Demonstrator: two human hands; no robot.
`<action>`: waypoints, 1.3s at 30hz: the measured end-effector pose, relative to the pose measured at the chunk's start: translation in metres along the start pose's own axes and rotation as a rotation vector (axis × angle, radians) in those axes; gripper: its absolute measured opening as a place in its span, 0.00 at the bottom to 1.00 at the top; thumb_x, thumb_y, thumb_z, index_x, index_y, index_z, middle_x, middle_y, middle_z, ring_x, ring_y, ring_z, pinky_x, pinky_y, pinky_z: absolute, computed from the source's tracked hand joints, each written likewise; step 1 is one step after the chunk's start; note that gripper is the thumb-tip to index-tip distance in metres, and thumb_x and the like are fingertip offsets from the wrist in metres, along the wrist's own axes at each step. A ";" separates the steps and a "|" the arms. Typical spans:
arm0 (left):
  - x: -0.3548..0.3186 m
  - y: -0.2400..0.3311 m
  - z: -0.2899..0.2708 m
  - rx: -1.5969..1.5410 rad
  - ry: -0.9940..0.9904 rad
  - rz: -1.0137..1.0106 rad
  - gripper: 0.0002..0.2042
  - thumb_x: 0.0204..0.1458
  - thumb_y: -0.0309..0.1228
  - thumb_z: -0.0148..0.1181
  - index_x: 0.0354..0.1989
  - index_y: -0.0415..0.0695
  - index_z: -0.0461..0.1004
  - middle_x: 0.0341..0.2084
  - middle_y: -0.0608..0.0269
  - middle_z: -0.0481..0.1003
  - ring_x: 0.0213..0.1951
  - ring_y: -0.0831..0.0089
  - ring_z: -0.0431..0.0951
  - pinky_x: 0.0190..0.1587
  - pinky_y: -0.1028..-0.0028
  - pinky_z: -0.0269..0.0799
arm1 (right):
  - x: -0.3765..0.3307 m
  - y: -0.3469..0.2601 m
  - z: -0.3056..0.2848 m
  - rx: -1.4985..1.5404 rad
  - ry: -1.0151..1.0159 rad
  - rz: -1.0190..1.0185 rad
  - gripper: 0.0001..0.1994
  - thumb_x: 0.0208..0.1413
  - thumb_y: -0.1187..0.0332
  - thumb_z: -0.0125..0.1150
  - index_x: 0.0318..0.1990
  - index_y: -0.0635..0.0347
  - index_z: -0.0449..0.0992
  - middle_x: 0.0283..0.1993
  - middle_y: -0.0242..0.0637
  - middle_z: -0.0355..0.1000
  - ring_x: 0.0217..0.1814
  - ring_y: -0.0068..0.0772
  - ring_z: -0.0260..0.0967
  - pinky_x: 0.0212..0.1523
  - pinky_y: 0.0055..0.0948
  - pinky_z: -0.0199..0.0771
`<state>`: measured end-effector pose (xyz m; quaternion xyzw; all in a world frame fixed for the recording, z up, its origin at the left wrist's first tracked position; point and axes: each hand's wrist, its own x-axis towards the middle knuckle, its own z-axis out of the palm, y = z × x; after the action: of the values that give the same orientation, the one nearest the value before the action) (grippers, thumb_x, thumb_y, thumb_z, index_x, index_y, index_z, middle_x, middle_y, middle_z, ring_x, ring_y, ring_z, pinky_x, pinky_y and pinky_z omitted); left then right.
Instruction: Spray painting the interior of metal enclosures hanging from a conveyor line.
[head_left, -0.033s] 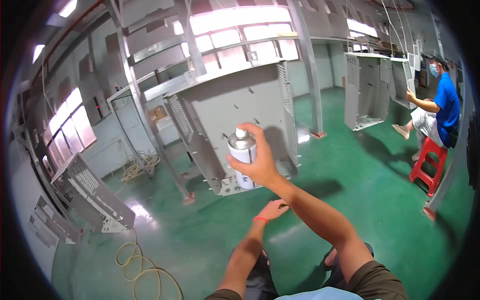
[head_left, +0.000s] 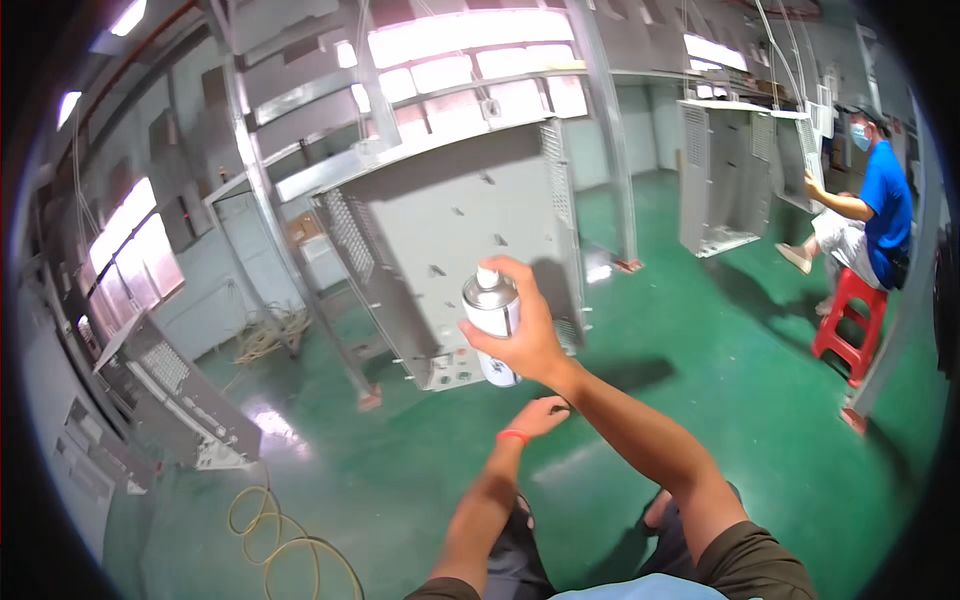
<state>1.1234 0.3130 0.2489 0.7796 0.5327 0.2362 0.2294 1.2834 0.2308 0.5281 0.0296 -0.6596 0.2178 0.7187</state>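
My right hand (head_left: 532,335) is wrapped around a white spray can (head_left: 491,318) with a silvery shoulder. The index finger rests on its white nozzle. Upright, the can is in front of a grey metal cabinet housing (head_left: 425,225), which hangs with its open side toward me. Small studs dot its back panel, and perforated vents run along both sides. Below the can, my left hand (head_left: 540,415), with a red band at the wrist, has its fingers curled together. Something small and dark shows at the fingertips, but I cannot make it out.
Metal posts (head_left: 610,130) stand around the housing on the green floor. Another housing (head_left: 165,395) leans at left, near a coiled yellowish hose (head_left: 270,520). At right, a seated person (head_left: 885,205) on a red stool (head_left: 850,325) handles a hanging grey panel beside another housing (head_left: 722,180).
The spray can in my right hand has moved slightly down and to the right against the housing. My view has shifted a little. The seated person's panel has turned.
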 end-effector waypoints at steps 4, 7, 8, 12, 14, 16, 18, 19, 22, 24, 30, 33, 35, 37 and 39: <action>0.014 -0.018 0.017 -0.038 0.023 0.033 0.17 0.60 0.38 0.63 0.52 0.41 0.79 0.46 0.53 0.84 0.48 0.61 0.83 0.54 0.63 0.76 | -0.066 0.011 -0.094 -0.131 -0.040 0.188 0.39 0.48 0.77 0.77 0.66 0.53 0.62 0.49 0.35 0.71 0.49 0.29 0.72 0.52 0.33 0.76; 0.029 -0.023 0.024 0.027 -0.183 -0.056 0.16 0.61 0.37 0.63 0.53 0.42 0.81 0.42 0.54 0.84 0.44 0.67 0.83 0.51 0.66 0.78 | -0.106 0.009 -0.163 -0.104 0.094 0.488 0.38 0.53 0.74 0.75 0.69 0.47 0.60 0.50 0.34 0.71 0.48 0.27 0.73 0.50 0.33 0.77; 0.039 -0.004 0.031 0.027 -0.272 -0.120 0.16 0.61 0.38 0.64 0.52 0.42 0.81 0.40 0.55 0.84 0.41 0.69 0.83 0.48 0.68 0.78 | -0.121 0.012 -0.190 -0.069 0.212 0.547 0.38 0.53 0.73 0.75 0.69 0.47 0.60 0.49 0.34 0.71 0.48 0.27 0.73 0.50 0.33 0.78; 0.052 -0.013 0.025 0.022 -0.385 -0.290 0.17 0.62 0.36 0.64 0.55 0.40 0.78 0.33 0.60 0.82 0.34 0.75 0.81 0.41 0.71 0.78 | -0.140 0.016 -0.231 0.172 0.701 0.770 0.39 0.55 0.69 0.76 0.70 0.47 0.58 0.47 0.35 0.71 0.46 0.28 0.75 0.46 0.35 0.80; 0.050 -0.043 0.016 0.014 -0.454 -0.355 0.18 0.62 0.35 0.65 0.56 0.39 0.78 0.33 0.59 0.82 0.33 0.75 0.82 0.39 0.71 0.78 | -0.139 0.025 -0.234 0.381 0.922 0.868 0.37 0.56 0.69 0.74 0.70 0.48 0.57 0.45 0.35 0.71 0.42 0.27 0.75 0.42 0.35 0.81; 0.042 -0.067 0.004 0.036 -0.497 -0.406 0.19 0.62 0.35 0.65 0.57 0.38 0.77 0.34 0.58 0.83 0.33 0.76 0.82 0.39 0.71 0.78 | -0.132 0.037 -0.227 0.504 0.970 0.850 0.37 0.57 0.69 0.73 0.70 0.47 0.57 0.44 0.35 0.72 0.39 0.26 0.74 0.38 0.33 0.80; 0.055 -0.080 0.015 0.112 -0.580 -0.464 0.19 0.62 0.37 0.64 0.59 0.42 0.76 0.36 0.58 0.83 0.36 0.75 0.82 0.41 0.69 0.78 | -0.138 0.034 -0.238 0.430 0.995 0.814 0.37 0.57 0.69 0.73 0.70 0.44 0.57 0.44 0.34 0.71 0.37 0.24 0.73 0.36 0.32 0.79; 0.056 -0.087 0.016 0.154 -0.602 -0.489 0.19 0.63 0.39 0.63 0.60 0.47 0.76 0.39 0.59 0.83 0.38 0.73 0.83 0.42 0.66 0.78 | -0.140 0.029 -0.236 0.368 0.973 0.800 0.37 0.57 0.69 0.73 0.70 0.43 0.57 0.44 0.34 0.71 0.37 0.24 0.73 0.35 0.31 0.78; 0.091 -0.066 0.021 0.211 -0.624 -0.609 0.20 0.63 0.41 0.62 0.61 0.48 0.75 0.40 0.59 0.83 0.40 0.71 0.83 0.44 0.60 0.78 | -0.139 0.012 -0.251 0.331 0.892 0.841 0.38 0.56 0.67 0.73 0.71 0.41 0.57 0.42 0.32 0.70 0.38 0.22 0.71 0.35 0.30 0.76; 0.069 -0.097 0.001 0.147 -0.544 -0.630 0.20 0.64 0.42 0.60 0.60 0.47 0.75 0.41 0.59 0.84 0.41 0.70 0.84 0.44 0.58 0.79 | -0.144 -0.001 -0.229 0.400 0.791 0.866 0.38 0.56 0.66 0.73 0.71 0.41 0.57 0.42 0.32 0.69 0.37 0.22 0.70 0.35 0.30 0.76; 0.075 -0.094 0.008 0.039 -0.417 -0.689 0.21 0.64 0.49 0.52 0.55 0.47 0.77 0.40 0.60 0.84 0.42 0.70 0.85 0.40 0.62 0.78 | -0.151 -0.014 -0.243 0.454 0.813 0.982 0.38 0.57 0.66 0.73 0.71 0.41 0.56 0.42 0.33 0.69 0.36 0.23 0.71 0.34 0.30 0.76; 0.085 -0.091 0.033 -0.055 -0.397 -0.729 0.20 0.64 0.50 0.52 0.55 0.51 0.78 0.44 0.65 0.84 0.47 0.67 0.84 0.50 0.48 0.75 | -0.155 -0.011 -0.260 0.462 0.858 0.975 0.38 0.57 0.65 0.73 0.72 0.42 0.56 0.42 0.33 0.71 0.36 0.22 0.72 0.33 0.30 0.77; 0.094 -0.098 0.039 -0.028 -0.518 -0.782 0.21 0.64 0.51 0.53 0.58 0.55 0.77 0.47 0.69 0.84 0.53 0.62 0.82 0.58 0.35 0.64 | -0.154 -0.011 -0.267 0.485 0.870 0.989 0.39 0.57 0.65 0.73 0.72 0.43 0.56 0.42 0.33 0.72 0.35 0.22 0.73 0.33 0.30 0.77; 0.094 -0.117 0.040 -0.063 -0.555 -0.814 0.21 0.63 0.52 0.55 0.60 0.59 0.76 0.51 0.73 0.84 0.57 0.57 0.79 0.62 0.25 0.53 | -0.151 -0.014 -0.270 0.521 0.844 1.032 0.40 0.57 0.64 0.73 0.73 0.43 0.55 0.41 0.33 0.72 0.34 0.22 0.73 0.32 0.30 0.77; 0.097 -0.126 0.048 -0.117 -0.534 -0.815 0.23 0.60 0.51 0.60 0.63 0.60 0.75 0.53 0.74 0.83 0.61 0.53 0.77 0.63 0.20 0.45 | -0.153 -0.011 -0.275 0.520 0.828 1.035 0.40 0.57 0.64 0.73 0.73 0.43 0.55 0.42 0.34 0.72 0.34 0.22 0.73 0.31 0.30 0.78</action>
<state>1.0930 0.4398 0.1467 0.5267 0.7030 -0.0518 0.4751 1.5389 0.2697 0.3482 -0.2021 -0.1882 0.6749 0.6843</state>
